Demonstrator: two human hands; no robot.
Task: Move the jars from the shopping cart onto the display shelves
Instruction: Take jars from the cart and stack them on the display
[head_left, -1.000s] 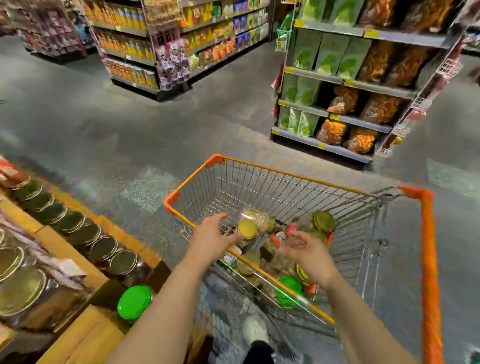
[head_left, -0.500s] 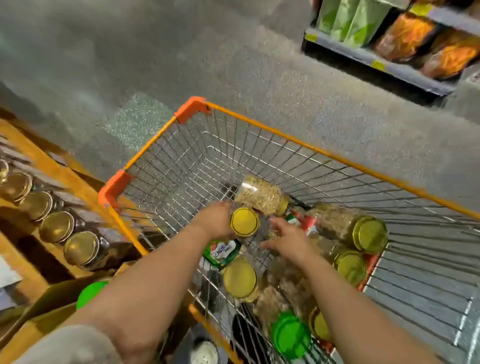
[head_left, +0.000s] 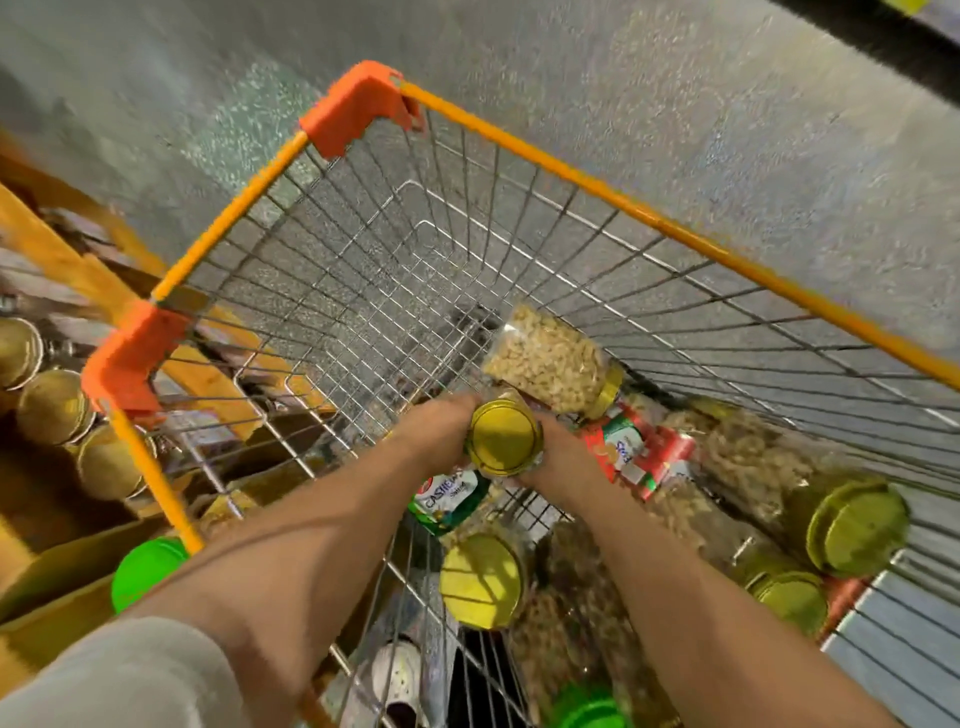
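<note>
The floor under me was grey speckled stone, blurred and shiny from the store light. At my left stood a yellow wooden display stand. A dark shelf base crossed the far right corner.

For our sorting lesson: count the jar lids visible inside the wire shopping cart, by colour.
Yellow round metal jar lids: 5
Green round plastic jar lid: 1
Total: 6
</note>
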